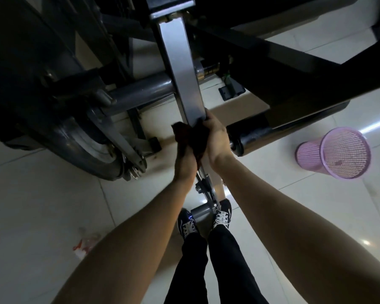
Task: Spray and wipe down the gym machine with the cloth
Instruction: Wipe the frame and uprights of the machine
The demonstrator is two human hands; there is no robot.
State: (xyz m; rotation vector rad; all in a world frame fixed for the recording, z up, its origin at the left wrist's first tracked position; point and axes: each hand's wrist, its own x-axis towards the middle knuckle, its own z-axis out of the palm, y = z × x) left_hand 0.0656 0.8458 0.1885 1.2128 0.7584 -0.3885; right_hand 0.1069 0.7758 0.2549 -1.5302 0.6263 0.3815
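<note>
The cloth sits wrapped round the lower end of the silver bar, left hand and right hand both clenched on it, so wiping looks in hand, likely needing a firm slide up the bar next.

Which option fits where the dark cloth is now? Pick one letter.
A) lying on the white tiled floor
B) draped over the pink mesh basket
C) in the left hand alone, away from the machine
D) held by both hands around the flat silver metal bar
D: the left hand and the right hand both hold the dark cloth wrapped round the flat silver metal bar.
</note>
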